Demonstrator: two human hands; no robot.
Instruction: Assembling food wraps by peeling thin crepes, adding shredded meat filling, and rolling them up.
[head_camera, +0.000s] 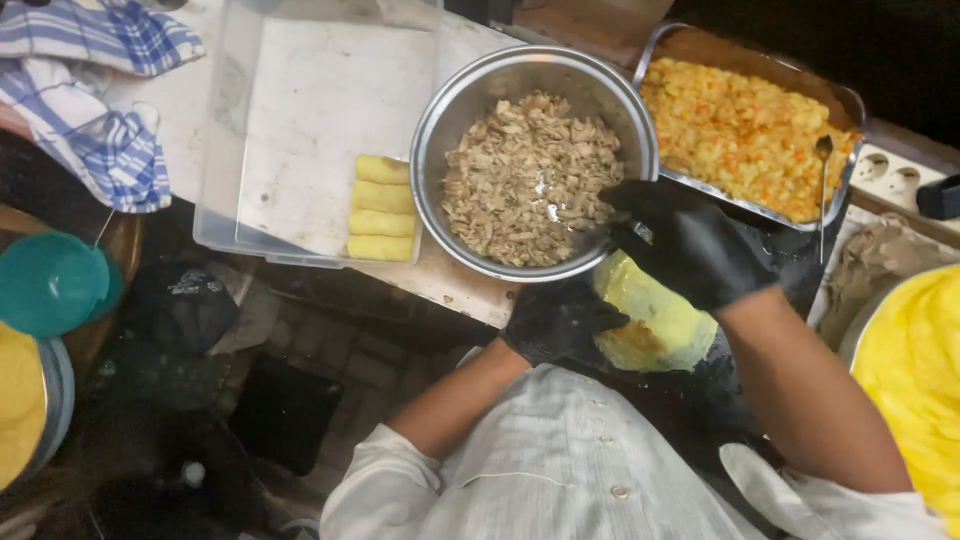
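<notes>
Both my hands wear black gloves. My left hand (558, 318) cups a thin yellow pancake (655, 320) from below and the left, just in front of the table's edge. My right hand (690, 240) reaches over the pancake to the rim of a round metal bowl (440, 130) full of chopped brownish filling (525, 175); its fingers look closed on a utensil handle that is mostly hidden. Several rolled yellow pancakes (380, 208) lie side by side in a clear plastic box (300, 110) to the left of the bowl.
A metal tray (850, 105) of yellow-orange diced filling with a spoon (823, 180) in it stands at the back right. A yellow stack (915, 370) sits at the right edge. A blue checked cloth (90, 90) and a teal lid (50, 283) lie left.
</notes>
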